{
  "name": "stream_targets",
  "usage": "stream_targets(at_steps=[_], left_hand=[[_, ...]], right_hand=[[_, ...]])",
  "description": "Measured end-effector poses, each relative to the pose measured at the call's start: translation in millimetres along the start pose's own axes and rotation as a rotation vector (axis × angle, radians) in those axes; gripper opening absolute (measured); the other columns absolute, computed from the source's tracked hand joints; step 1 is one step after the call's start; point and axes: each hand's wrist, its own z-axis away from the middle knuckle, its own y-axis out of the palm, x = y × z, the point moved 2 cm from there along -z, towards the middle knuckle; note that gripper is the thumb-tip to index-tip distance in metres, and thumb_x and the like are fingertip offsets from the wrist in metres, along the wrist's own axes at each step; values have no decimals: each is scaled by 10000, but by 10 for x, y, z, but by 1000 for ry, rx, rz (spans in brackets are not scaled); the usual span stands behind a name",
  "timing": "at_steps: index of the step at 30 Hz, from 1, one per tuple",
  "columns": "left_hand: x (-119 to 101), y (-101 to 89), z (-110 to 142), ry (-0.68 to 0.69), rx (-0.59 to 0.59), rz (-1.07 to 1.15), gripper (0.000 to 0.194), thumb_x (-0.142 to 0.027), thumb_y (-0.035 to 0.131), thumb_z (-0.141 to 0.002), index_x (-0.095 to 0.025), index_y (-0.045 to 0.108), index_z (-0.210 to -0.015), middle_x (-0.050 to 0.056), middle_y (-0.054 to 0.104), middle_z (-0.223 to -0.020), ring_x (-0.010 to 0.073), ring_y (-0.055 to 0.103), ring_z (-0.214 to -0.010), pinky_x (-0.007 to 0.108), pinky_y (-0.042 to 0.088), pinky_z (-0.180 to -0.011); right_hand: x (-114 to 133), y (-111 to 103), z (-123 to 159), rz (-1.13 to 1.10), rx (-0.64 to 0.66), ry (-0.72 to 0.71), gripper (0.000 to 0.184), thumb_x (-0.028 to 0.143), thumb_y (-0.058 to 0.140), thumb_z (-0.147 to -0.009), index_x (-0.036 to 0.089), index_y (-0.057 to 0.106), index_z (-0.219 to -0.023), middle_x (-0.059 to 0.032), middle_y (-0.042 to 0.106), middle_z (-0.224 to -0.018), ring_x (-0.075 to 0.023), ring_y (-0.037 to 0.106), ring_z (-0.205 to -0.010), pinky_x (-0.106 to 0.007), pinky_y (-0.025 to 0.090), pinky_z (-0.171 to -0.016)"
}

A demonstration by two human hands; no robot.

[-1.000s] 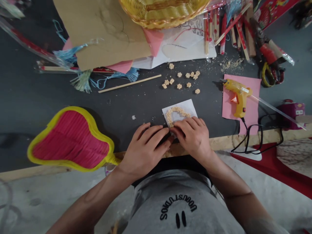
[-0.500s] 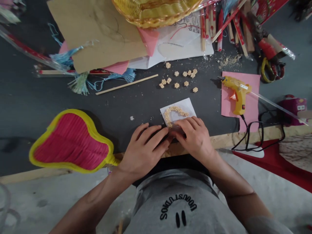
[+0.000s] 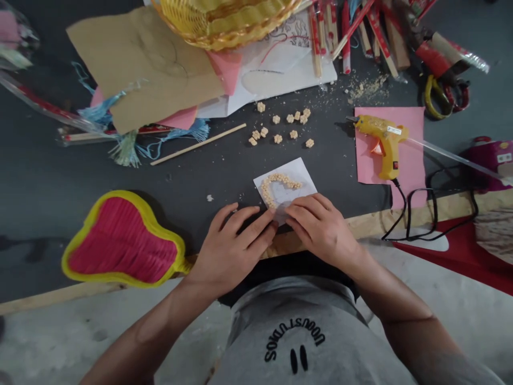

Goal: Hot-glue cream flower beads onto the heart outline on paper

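A small white paper (image 3: pixel 306 171) lies near the table's front edge. On it a curved row of tiny pale beige pieces (image 3: pixel 276 177) forms a hook shape. My left hand (image 3: pixel 234 248) rests at the paper's lower left with fingers spread, its index fingertip by the end of the row. At the lower right, my right hand (image 3: pixel 324 227) has its fingers bent but apart, fingertips on the paper. I see nothing held in either hand. Behind the paper several loose flower-shaped pieces (image 3: pixel 278 139) are scattered.
A yellow glue gun (image 3: pixel 382 139) lies on pink paper (image 3: pixel 411 155) at right, its black cord (image 3: pixel 407 214) looping over the edge. At left is a magenta fan with a yellow rim (image 3: pixel 124 240). A thin stick (image 3: pixel 198 144), scissors (image 3: pixel 436 101) and a wicker basket (image 3: pixel 228 37) sit farther back.
My right fingertips have drawn slightly apart from my left hand, opening a gap over the paper's near corner. The whole view has shifted a little.
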Motion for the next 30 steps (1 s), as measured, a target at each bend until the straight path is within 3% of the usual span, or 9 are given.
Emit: stream_targets(at_steps=[7, 18, 25, 30], left_hand=[[-13, -1, -19, -3, 12, 1, 208, -168, 571, -938, -210, 666, -1118, 48, 685, -1302, 280, 615, -1122, 516, 473, -1002], [2, 19, -1, 8, 8, -7, 232, -160, 582, -928, -205, 669, -1138, 57, 692, -1278, 274, 604, -1125, 507, 448, -1037], [-5, 30, 7, -3, 8, 2, 246, -153, 600, -911, -193, 667, -1145, 75, 695, -1270, 282, 608, -1126, 514, 459, -1028], [6, 2, -15, 6, 22, -16, 201, -175, 599, -926, -206, 665, -1113, 57, 686, -1300, 269, 624, -1111, 507, 482, -1021]], right_hand=[[-26, 74, 7, 87, 7, -18, 290, 150, 459, -999, 165, 684, -1182, -87, 711, -1086, -214, 566, -961, -371, 468, -851], [-64, 91, -53, 142, -17, -42, 245, 210, 503, -999, 215, 714, -1123, -48, 702, -993, -197, 526, -873, -350, 400, -748], [-55, 98, -50, 143, -28, -52, 259, 176, 491, -994, 192, 716, -1121, -59, 704, -982, -204, 546, -870, -361, 442, -764], [-53, 43, 12, 19, -2, -38, 284, 155, 460, -1002, 166, 701, -1152, -93, 708, -1061, -202, 593, -963, -363, 497, -848]])
